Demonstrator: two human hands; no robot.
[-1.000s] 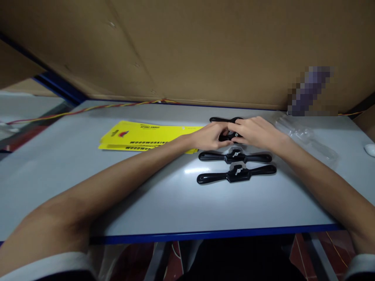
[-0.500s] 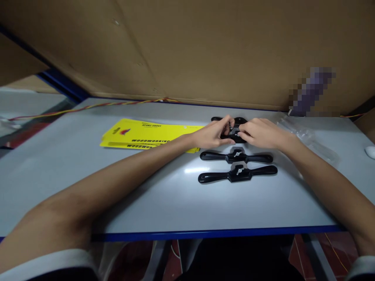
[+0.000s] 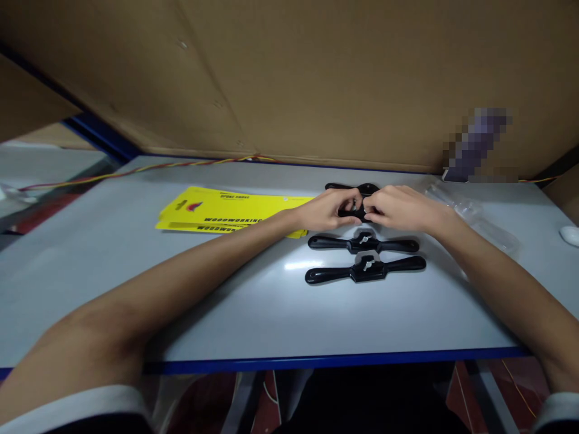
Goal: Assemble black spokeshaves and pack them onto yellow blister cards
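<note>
My left hand (image 3: pixel 326 210) curls its fingers around the middle of a black spokeshave (image 3: pixel 357 213), with thumb and forefinger on either side of it. From the right, my right hand (image 3: pixel 400 206) grips the same part with bent, closed fingers, hiding much of the tool. Just behind them another black piece (image 3: pixel 369 189) shows in part; whether it is a separate spokeshave I cannot tell. Nearer to me lie two more spokeshaves, one (image 3: pixel 335 242) close below my hands and one (image 3: pixel 328 275) in front of it, each with a silvery blade and small wing screw.
Left of my hands lies a stack of yellow printed cards (image 3: pixel 226 208). Clear plastic packaging (image 3: pixel 488 226) is on the right, before a blurred purple object (image 3: pixel 477 147). A cardboard wall (image 3: pixel 316 78) closes off the back, with a yellow-red wire (image 3: pixel 181 163) along it. A white object (image 3: pixel 570 235) sits far right.
My right fingers have shifted slightly left and curled tighter over the spokeshave's middle, closer to my left fingertips. The spokeshaves in front stay in place.
</note>
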